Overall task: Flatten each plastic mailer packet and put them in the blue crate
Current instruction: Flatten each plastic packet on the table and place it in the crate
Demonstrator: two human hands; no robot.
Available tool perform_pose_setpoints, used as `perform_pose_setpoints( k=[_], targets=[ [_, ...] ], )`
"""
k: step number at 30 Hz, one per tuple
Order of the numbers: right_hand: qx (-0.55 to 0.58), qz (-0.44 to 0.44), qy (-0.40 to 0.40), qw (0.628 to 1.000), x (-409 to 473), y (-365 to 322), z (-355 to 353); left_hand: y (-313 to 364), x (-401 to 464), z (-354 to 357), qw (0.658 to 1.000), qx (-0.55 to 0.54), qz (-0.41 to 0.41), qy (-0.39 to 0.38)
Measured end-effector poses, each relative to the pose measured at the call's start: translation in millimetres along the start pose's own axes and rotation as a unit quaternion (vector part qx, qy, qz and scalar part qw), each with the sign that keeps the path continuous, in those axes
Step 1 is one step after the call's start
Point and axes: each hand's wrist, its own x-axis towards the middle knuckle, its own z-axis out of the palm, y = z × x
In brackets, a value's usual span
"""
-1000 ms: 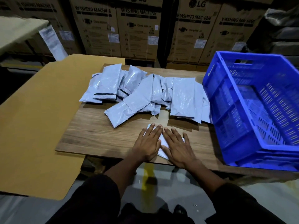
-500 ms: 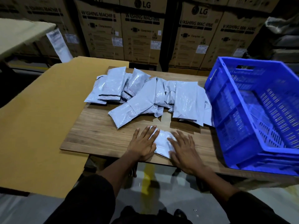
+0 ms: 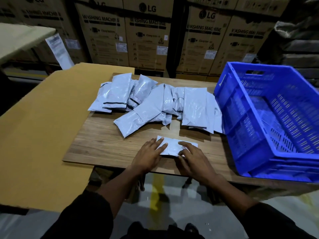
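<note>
A small grey-white mailer packet (image 3: 172, 146) lies flat on the wooden table (image 3: 103, 145) near its front edge. My left hand (image 3: 149, 155) rests on the packet's left end with straight fingers. My right hand (image 3: 193, 157) lies on its right end, fingers bent over the packet's near right corner. Behind them a heap of several more grey-white mailer packets (image 3: 151, 102) spreads across the table. The blue crate (image 3: 241, 131) stands at the table's right side, tilted slightly, and nothing shows inside it.
A large sheet of brown cardboard (image 3: 39, 131) covers the surface left of the table. Stacked washing machine cartons (image 3: 148, 37) form a wall behind. Grey floor with a yellow line (image 3: 157, 192) shows under the table's front edge.
My hands have slid apart from the packet's middle to its two ends, uncovering more of it. The packet now lies wider and flatter. The view has shifted slightly.
</note>
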Motion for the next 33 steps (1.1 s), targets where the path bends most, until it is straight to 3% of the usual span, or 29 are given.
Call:
perform_pose_setpoints(
  k=[4, 6, 11, 15, 17, 19, 23, 33],
  targets=[
    [-0.105, -0.193, -0.062, 0.974, -9.1, -4.9, -14.7, 2.1, 5.0, -14.0, 0.999, -0.03, -0.025, 0.031],
    [-0.153, -0.236, -0.123, 0.952, -8.4, -5.8, -14.2, 0.1, 7.5, -19.6, 0.999, -0.029, -0.019, 0.017],
    [-0.212, -0.197, -0.175, 0.941, 22.2, -0.6, -19.1, -1.4, 16.4, -26.4, 0.996, -0.084, -0.002, 0.024],
    [-0.182, -0.14, -0.184, 0.956, 45.2, 6.8, -45.8, 10.0, 17.3, -23.2, 0.977, -0.153, -0.075, 0.125],
    [-0.151, -0.106, -0.142, 0.972, 47.8, 11.1, -62.2, 17.9, 17.0, -14.8, 0.984, -0.088, -0.121, 0.1],
    [-0.097, -0.063, -0.061, 0.991, 49.1, 20.1, -82.2, 28.7, 16.9, -5.5, 0.987, -0.009, -0.157, 0.017],
    [-0.015, 0.005, 0.055, 0.998, 54.7, 54.6, -120.7, 61.0, 27.1, 10.0, 0.987, 0.024, -0.147, -0.058],
    [-0.099, 0.053, 0.217, 0.97, 53.5, 131.6, -260.4, 119.1, 79.7, 41.1, 0.988, 0.072, -0.132, -0.035]
  ],
)
